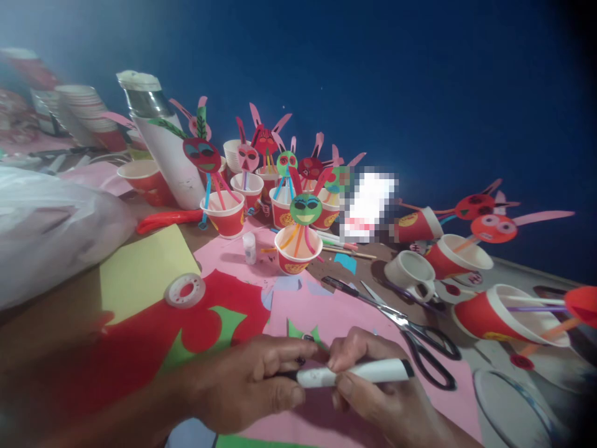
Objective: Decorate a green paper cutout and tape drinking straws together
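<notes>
My marker (354, 373), held low over the pink paper (354, 314).
My right hand (373, 389) is clamped on its white barrel, thumb and fingers around it, a black end jutting out to the right; my left hand (256, 379) is at the other, dark end, fingers above and thumb below, though I cannot tell whether they pinch it. Just beyond my right hand lie the scissors (400, 320). Off to my left, a tape roll (173, 294) sits where the yellow paper (144, 267) meets the red paper (237, 289). Ahead, a cup (298, 264) holds a green mask (305, 209), a small bottle (249, 250) near it.
</notes>
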